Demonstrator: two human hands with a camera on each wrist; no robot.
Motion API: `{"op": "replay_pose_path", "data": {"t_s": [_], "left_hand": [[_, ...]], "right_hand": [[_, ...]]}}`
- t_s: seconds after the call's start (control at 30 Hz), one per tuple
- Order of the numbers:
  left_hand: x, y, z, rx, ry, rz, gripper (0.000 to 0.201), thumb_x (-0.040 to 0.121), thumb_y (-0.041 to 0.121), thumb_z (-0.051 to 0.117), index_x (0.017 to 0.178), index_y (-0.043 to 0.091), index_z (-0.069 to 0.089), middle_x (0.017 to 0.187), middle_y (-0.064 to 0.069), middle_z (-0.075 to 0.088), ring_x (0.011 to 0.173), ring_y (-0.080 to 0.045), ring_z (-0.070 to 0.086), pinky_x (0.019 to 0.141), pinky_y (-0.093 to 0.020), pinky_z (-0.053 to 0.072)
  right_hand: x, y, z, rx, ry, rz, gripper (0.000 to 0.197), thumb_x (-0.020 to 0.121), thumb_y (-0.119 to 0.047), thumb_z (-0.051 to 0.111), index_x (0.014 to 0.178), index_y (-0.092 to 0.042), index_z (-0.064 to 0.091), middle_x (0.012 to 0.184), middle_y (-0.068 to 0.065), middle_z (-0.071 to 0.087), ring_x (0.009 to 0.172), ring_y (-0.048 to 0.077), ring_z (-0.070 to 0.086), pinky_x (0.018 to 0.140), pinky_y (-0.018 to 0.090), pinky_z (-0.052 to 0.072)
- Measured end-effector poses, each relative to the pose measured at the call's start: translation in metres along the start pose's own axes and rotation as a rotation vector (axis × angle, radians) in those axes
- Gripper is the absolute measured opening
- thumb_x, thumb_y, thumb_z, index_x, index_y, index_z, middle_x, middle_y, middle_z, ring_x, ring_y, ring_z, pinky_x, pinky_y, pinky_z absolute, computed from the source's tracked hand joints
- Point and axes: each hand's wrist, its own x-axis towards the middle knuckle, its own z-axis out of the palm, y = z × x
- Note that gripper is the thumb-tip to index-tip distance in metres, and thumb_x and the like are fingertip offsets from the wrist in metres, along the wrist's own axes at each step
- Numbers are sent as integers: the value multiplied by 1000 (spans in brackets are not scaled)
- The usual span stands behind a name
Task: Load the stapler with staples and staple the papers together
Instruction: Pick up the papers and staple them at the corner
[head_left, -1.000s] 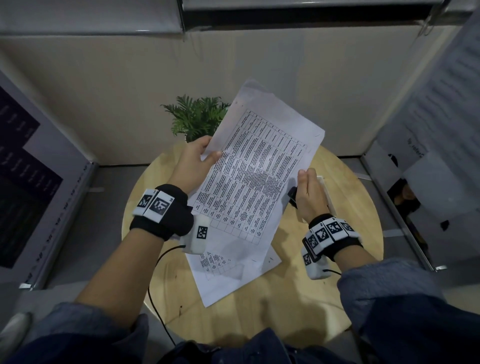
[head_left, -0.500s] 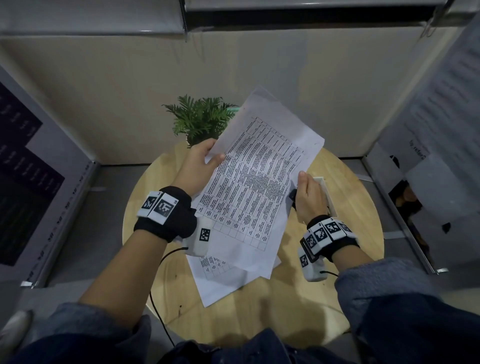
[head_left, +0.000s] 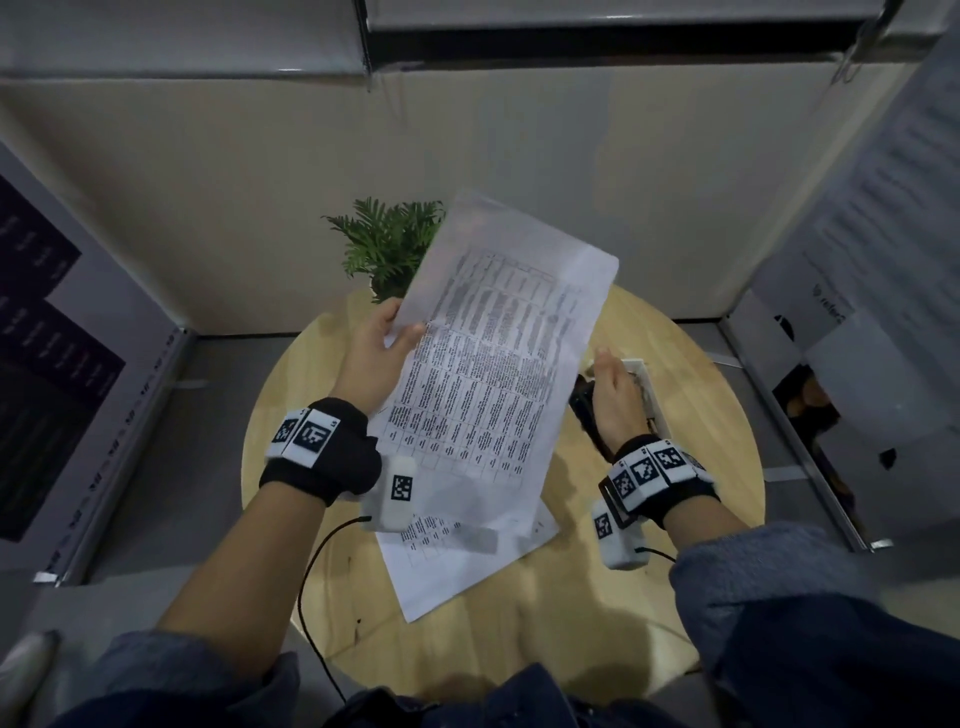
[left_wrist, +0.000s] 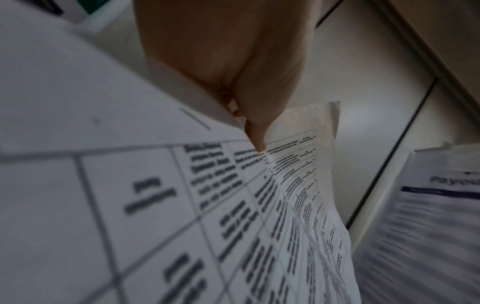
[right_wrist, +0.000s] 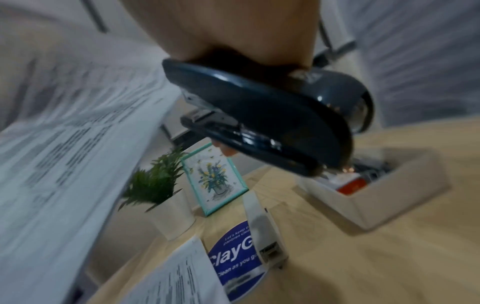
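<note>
My left hand (head_left: 382, 353) holds printed papers (head_left: 498, 364) up above the round wooden table (head_left: 701, 415), thumb on top near their left edge; the left wrist view shows the thumb (left_wrist: 255, 131) pinching the papers (left_wrist: 155, 205). To the right of the sheets, my right hand (head_left: 613, 389) grips a dark blue stapler (head_left: 584, 408), mostly hidden behind the hand. In the right wrist view the stapler (right_wrist: 272, 117) is closed, its nose pointing toward the papers (right_wrist: 64, 144). Another printed sheet (head_left: 467, 561) lies flat on the table.
A white tray (right_wrist: 376, 197) of small supplies sits on the table under the stapler. A small potted plant (right_wrist: 161, 191), a framed flower picture (right_wrist: 215, 181), a white adapter (right_wrist: 265, 230) and a blue round sticker (right_wrist: 233, 257) stand toward the table's back. Panels enclose both sides.
The left hand has turned the held papers more upright and shifted them slightly right. The right hand with the stapler stays at their right edge.
</note>
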Motion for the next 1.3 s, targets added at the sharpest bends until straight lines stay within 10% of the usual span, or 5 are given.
{"op": "replay_pose_path", "data": {"t_s": [0.17, 0.3, 1.0, 1.17, 1.3], "left_hand": [[-3, -12, -15, -120, 133, -76, 32, 93, 8, 53, 125, 7, 54, 120, -8, 64, 102, -10, 63, 90, -22, 50], [2, -26, -21, -194, 190, -124, 33, 93, 9, 52, 126, 10, 53, 115, -1, 65, 96, 0, 62, 75, -13, 52], [29, -60, -16, -203, 197, -177, 29, 92, 5, 54, 121, 4, 56, 113, -2, 66, 108, -21, 64, 95, -34, 51], [26, -53, -9, -213, 193, -159, 27, 93, 6, 52, 120, 8, 56, 109, 3, 67, 101, -12, 65, 94, -31, 52], [27, -36, -4, -214, 196, -128, 33, 93, 7, 52, 126, 5, 54, 115, -5, 66, 106, -15, 64, 97, -34, 50]], "right_hand": [[15, 22, -6, 31, -133, 345, 75, 85, -60, 48, 136, -4, 42, 139, 18, 47, 124, 33, 47, 104, 38, 36], [23, 35, 0, -211, -303, 385, 25, 82, -20, 65, 86, 3, 55, 87, 21, 56, 78, 25, 58, 56, 26, 38], [97, 41, 64, -712, -202, 203, 50, 95, -36, 43, 121, 8, 48, 112, 25, 63, 103, 36, 62, 83, 39, 50], [75, 3, 32, -272, -76, -5, 47, 99, -39, 33, 80, -3, 58, 79, 18, 65, 79, 33, 63, 66, 30, 43], [35, -33, 5, 228, -416, -17, 75, 83, -67, 40, 101, 2, 61, 98, 17, 68, 88, 29, 64, 83, 30, 49]]}}
